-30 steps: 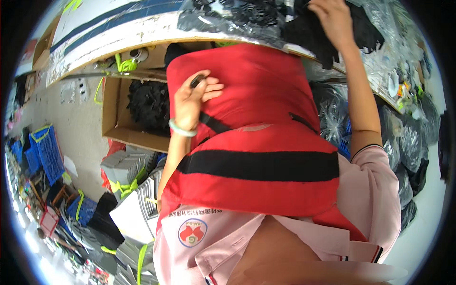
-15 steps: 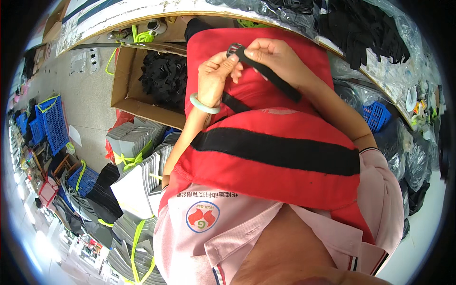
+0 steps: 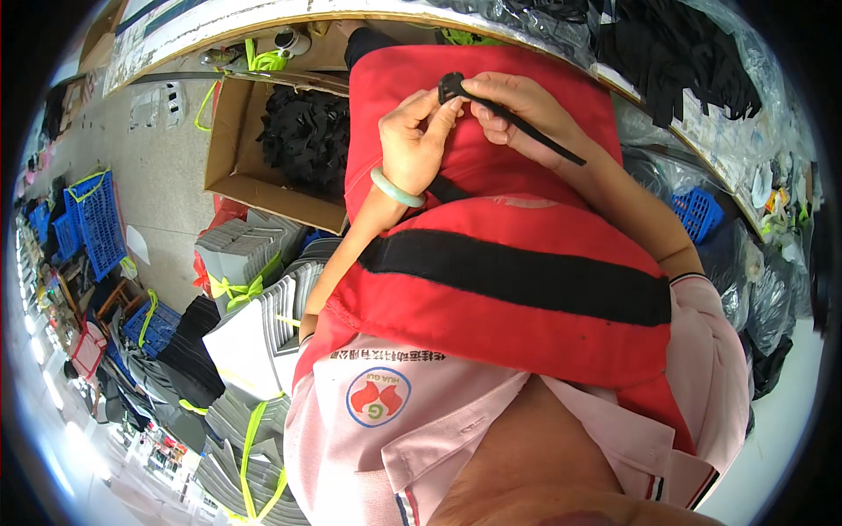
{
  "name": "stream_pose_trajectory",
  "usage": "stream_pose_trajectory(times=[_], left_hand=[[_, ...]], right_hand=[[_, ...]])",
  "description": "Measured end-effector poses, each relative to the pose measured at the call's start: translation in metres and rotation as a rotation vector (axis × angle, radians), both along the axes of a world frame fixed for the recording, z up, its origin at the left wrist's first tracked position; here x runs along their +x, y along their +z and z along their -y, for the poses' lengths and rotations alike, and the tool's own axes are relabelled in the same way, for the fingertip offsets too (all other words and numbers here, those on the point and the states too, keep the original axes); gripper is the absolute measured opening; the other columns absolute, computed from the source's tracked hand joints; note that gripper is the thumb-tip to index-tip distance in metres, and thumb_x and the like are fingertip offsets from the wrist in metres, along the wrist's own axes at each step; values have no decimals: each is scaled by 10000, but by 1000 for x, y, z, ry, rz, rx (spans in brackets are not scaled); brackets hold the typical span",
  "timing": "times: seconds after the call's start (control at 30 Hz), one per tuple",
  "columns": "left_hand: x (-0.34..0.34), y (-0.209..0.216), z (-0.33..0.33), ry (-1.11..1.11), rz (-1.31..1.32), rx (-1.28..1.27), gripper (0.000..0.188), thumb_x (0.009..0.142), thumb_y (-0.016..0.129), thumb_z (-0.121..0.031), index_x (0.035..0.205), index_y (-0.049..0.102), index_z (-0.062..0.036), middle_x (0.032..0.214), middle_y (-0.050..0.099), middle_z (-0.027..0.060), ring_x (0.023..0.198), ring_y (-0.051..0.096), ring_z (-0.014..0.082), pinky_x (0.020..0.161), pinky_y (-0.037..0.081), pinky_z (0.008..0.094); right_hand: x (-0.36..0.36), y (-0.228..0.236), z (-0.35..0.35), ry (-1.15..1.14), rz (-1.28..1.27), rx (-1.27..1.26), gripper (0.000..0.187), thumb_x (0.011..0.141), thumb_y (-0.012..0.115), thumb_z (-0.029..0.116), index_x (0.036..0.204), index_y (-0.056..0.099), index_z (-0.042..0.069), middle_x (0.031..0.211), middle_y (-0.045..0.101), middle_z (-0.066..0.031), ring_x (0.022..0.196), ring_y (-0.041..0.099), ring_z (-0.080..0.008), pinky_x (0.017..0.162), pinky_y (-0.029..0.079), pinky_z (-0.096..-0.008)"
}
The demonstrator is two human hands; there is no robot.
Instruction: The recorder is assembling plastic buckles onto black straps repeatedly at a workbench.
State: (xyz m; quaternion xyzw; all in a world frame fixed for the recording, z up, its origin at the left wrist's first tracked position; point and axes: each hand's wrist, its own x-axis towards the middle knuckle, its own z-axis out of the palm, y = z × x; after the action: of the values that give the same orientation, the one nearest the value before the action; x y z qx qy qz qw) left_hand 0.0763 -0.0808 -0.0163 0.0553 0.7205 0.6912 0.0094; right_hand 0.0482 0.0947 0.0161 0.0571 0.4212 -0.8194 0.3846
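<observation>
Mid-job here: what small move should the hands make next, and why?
I'd probably have the right hand gently tug the narrow, flat black fabric strap while the left hand steadies the small, black, plastic-looking buckle: both hands meet at it, the strap's tail trails loose, and whether the strap is fully threaded cannot be seen.

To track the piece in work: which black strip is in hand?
The single strip in the right hand, by the buckle; the others lie heaped on the table.
</observation>
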Motion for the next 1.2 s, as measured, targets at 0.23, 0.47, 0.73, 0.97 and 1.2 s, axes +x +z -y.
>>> stream_pose_trajectory(times=[0.23, 0.47, 0.73, 0.97, 1.2], left_hand=[[-4, -1, 2, 3, -243, -277, 168, 845, 640, 8, 1008, 682, 0, 803, 647, 119, 694, 622, 196, 647, 495, 277], [-7, 1, 11, -126, 571, 581, 166, 917, 588, -88, 967, 676, 45, 835, 672, 98, 683, 615, 143, 593, 491, 258], [-19, -6, 14, -32, 574, 622, 233, 927, 608, -163, 904, 679, 58, 717, 658, 93, 566, 584, 120, 523, 475, 219], [-12, 4, 4, 96, 449, 431, 183, 878, 660, -72, 977, 676, 82, 711, 655, 82, 534, 581, 108, 468, 471, 207], [-11, 7, -4, 165, 245, 345, 146, 874, 651, -27, 985, 681, 63, 730, 650, 75, 550, 581, 103, 506, 474, 204]], right_hand=[[-2, -7, 1, -76, -97, 70, 230, 955, 562, 230, 998, 604, 8, 808, 597, -9, 668, 545, -58, 574, 445, -191], [-3, -12, -7, 12, -195, 166, 241, 943, 583, 201, 1081, 614, 6, 864, 617, -5, 748, 566, -67, 707, 463, -203], [-9, -26, -6, -32, -908, 632, 132, 878, 646, 109, 985, 658, 34, 967, 604, -3, 825, 550, -73, 725, 437, -220], [1, 29, 5, -233, -700, 441, 136, 917, 595, 102, 1007, 634, 7, 758, 612, -31, 633, 570, -65, 561, 444, -177], [-1, 1, -2, -46, -425, 519, 194, 901, 642, 200, 896, 613, 8, 689, 610, -28, 526, 558, -60, 453, 440, -189]])
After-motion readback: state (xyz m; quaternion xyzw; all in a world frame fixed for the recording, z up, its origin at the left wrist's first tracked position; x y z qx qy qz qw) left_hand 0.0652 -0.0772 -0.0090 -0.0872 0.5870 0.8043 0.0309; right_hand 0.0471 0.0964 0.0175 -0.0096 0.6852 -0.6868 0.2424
